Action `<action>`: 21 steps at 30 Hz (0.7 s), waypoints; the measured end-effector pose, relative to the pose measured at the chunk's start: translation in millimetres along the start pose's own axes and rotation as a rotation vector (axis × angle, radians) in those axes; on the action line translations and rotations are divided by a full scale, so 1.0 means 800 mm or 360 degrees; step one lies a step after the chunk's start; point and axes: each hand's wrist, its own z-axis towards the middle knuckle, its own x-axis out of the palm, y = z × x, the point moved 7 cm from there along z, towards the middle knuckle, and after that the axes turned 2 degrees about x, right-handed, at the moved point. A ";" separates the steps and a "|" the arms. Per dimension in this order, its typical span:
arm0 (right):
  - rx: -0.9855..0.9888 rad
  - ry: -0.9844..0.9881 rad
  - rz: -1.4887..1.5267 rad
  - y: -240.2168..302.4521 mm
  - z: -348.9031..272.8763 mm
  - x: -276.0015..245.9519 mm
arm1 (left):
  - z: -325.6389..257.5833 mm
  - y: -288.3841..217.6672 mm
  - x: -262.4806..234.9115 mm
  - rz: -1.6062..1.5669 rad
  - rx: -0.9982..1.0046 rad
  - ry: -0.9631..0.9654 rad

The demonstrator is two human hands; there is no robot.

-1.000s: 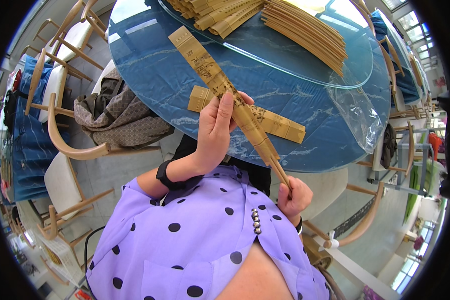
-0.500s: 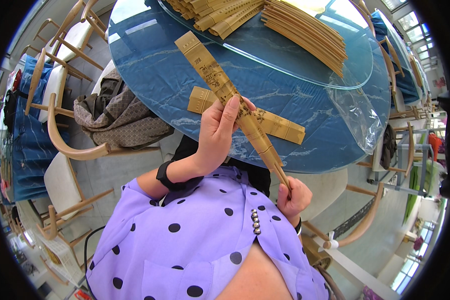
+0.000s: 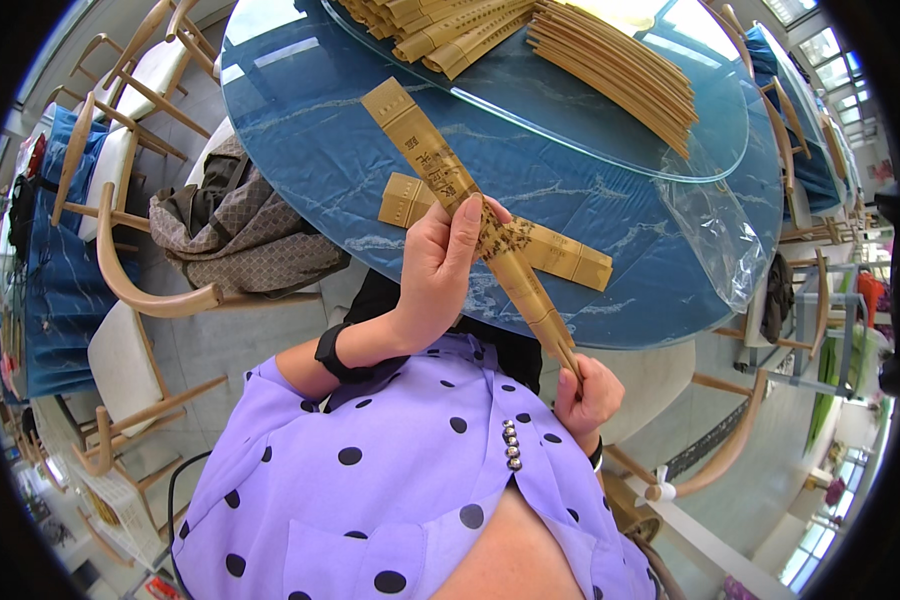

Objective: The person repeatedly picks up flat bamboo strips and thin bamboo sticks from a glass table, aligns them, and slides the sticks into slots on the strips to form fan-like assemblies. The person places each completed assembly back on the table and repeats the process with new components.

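Observation:
A long, narrow brown paper sleeve (image 3: 425, 145) with dark print slants across my front, from the table down to my right side. My left hand (image 3: 440, 250) is closed around its middle, thumb on top. My right hand (image 3: 588, 392) pinches its lower end, where the paper is narrowed and folded together. Below the held piece, another flat brown paper sleeve (image 3: 570, 257) lies on the blue table near its front edge. The held sleeve crosses over it and hides its middle.
The round blue marbled table (image 3: 310, 150) carries a glass turntable (image 3: 610, 160). On the glass lie a loose pile of brown sleeves (image 3: 440, 30) and a neat stack (image 3: 620, 75). A clear plastic bag (image 3: 720, 230) lies at the right; a patterned bag (image 3: 245, 240) rests on a chair at left.
The held sleeve's upper end has dropped slightly toward me and to the right. Both hands keep their grip; my left hand has moved slightly and my right hand stays in place.

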 end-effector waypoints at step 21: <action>-0.0033 0.0006 -0.0012 0.003 0.002 0.001 | 0.006 0.002 -0.009 -0.0015 -0.0032 0.0010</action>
